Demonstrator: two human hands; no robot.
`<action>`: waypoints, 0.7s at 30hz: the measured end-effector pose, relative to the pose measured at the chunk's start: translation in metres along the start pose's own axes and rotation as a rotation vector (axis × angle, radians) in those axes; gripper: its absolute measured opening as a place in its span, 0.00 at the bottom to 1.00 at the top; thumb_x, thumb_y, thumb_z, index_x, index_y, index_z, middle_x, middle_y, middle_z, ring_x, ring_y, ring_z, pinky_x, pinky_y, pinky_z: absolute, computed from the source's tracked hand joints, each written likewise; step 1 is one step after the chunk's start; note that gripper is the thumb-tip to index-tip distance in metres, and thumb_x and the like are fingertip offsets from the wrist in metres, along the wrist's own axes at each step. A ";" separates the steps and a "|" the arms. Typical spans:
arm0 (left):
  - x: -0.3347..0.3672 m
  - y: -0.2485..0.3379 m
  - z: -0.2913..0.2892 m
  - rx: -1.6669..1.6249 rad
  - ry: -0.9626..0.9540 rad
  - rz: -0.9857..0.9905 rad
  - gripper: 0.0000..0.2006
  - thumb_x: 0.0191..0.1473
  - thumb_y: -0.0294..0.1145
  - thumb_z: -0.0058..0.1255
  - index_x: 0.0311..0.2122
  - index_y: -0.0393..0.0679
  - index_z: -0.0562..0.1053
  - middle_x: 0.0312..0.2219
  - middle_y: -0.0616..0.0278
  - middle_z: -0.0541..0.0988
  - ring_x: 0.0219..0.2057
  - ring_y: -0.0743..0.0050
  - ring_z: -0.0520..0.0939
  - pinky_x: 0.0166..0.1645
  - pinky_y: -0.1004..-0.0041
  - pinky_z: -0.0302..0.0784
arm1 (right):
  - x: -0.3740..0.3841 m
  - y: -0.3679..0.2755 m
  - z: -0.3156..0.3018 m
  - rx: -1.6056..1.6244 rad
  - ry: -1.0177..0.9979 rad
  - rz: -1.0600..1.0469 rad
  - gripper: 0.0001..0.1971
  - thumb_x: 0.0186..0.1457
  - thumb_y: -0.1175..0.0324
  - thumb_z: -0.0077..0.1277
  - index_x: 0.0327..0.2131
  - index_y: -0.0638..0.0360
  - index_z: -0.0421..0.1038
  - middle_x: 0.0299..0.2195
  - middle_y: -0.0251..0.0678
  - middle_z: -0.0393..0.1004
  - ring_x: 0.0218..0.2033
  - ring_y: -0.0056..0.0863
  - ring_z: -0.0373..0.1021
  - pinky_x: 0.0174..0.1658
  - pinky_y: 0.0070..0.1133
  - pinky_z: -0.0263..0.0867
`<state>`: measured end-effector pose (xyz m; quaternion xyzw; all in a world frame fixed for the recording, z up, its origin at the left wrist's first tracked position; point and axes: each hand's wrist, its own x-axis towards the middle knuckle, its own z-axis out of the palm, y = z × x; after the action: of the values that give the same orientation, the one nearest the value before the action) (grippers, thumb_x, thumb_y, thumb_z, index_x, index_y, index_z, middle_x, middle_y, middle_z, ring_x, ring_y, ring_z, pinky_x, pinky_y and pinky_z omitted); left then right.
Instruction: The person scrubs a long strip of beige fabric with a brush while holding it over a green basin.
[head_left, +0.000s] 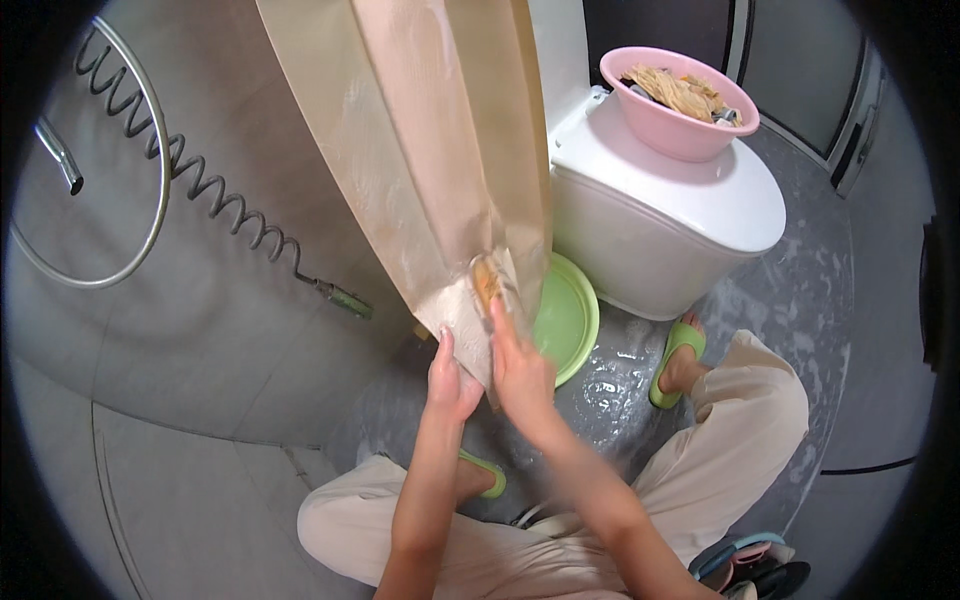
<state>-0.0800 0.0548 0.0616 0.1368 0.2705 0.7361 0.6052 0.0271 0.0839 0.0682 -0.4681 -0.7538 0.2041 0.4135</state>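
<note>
A long beige and pale pink fabric panel (415,140) hangs down in front of me, with whitish suds streaked on it. Its lower corner is pinched in my left hand (453,380), thumb upward along the edge. My right hand (522,375) is closed round a scrub brush (487,283) with an orange-brown wooden back, pressed to the wet, lathered lower part of the panel. My fingers and the fabric hide part of the brush. Motion blurs my right forearm. Partly behind the panel, a green basin (568,320) sits on the floor.
A white toilet (640,235) stands at the right, its lid down under a pink basin (680,130) of bunched cloth. The grey floor (620,365) is wet and soapy. On the left are a coiled hose (215,195) and a metal hose (160,120). Footwear (760,565) lies at lower right.
</note>
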 end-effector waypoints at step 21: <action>-0.005 0.003 -0.012 0.015 0.006 0.011 0.27 0.64 0.50 0.28 0.61 0.42 0.55 0.59 0.55 0.62 0.60 0.57 0.62 0.64 0.59 0.53 | -0.041 -0.005 0.003 0.041 -0.103 -0.153 0.28 0.56 0.70 0.46 0.61 0.45 0.57 0.22 0.47 0.72 0.21 0.44 0.71 0.24 0.36 0.66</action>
<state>-0.0875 0.0465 0.0546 0.1409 0.2769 0.7379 0.5992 0.0310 0.0457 0.0517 -0.3894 -0.8032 0.2112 0.3982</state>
